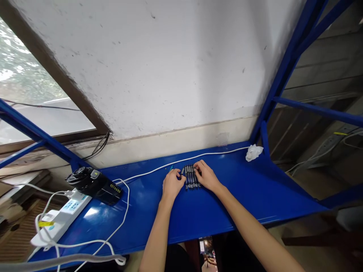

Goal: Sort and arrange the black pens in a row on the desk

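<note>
Several dark pens (192, 177) lie side by side in a row on the blue tabletop, their clear ends toward me. At the left of the row, my left hand (172, 185) has its fingers curled and pinches a pen (183, 171), which sits slightly tilted beside the others. On the opposite side, my right hand (207, 176) bends its fingers against the rightmost pens, near their upper ends. Its fingertips partly cover those pens. A small light-blue item (171, 167) shows just behind my left hand; its kind is unclear.
A white cable (159, 167) runs along the back of the blue table (238, 189) to crumpled white tissue (254, 152). At left are a black bottle (95, 186) on its side and a white power strip (64, 217) with tangled cords. A lit phone (208, 253) is below the front edge.
</note>
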Demonstrator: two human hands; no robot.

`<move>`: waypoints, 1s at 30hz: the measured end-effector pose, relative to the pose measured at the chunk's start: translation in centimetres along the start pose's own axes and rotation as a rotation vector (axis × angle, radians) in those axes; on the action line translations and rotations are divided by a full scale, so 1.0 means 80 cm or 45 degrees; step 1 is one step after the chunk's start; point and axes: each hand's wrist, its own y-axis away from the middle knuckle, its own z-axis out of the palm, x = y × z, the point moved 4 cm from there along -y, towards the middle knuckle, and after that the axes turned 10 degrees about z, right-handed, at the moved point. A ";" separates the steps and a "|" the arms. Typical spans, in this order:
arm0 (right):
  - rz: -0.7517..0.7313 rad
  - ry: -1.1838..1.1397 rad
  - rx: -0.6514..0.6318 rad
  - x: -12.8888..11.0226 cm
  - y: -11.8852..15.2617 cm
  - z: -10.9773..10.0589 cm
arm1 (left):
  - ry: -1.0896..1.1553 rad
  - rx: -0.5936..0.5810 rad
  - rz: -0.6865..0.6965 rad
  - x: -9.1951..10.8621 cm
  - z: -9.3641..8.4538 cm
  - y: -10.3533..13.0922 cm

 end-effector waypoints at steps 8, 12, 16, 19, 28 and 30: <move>-0.060 -0.108 0.210 -0.027 0.002 -0.019 | 1.203 0.318 -0.074 0.007 -0.013 -0.007; -0.117 -0.195 0.237 -0.035 0.005 -0.025 | 1.590 0.274 -0.072 0.023 -0.016 -0.006; -0.148 -0.210 0.210 -0.038 0.008 -0.027 | 1.632 0.247 -0.068 0.029 -0.017 -0.005; -0.189 -0.208 0.141 -0.040 0.009 -0.023 | 1.615 0.239 -0.081 0.029 -0.016 -0.004; -0.313 -0.145 -0.056 -0.046 0.009 -0.003 | 1.539 0.166 -0.040 0.033 -0.011 -0.003; -0.300 -0.121 -0.071 -0.044 0.008 -0.001 | 1.558 0.176 -0.062 0.032 -0.011 -0.003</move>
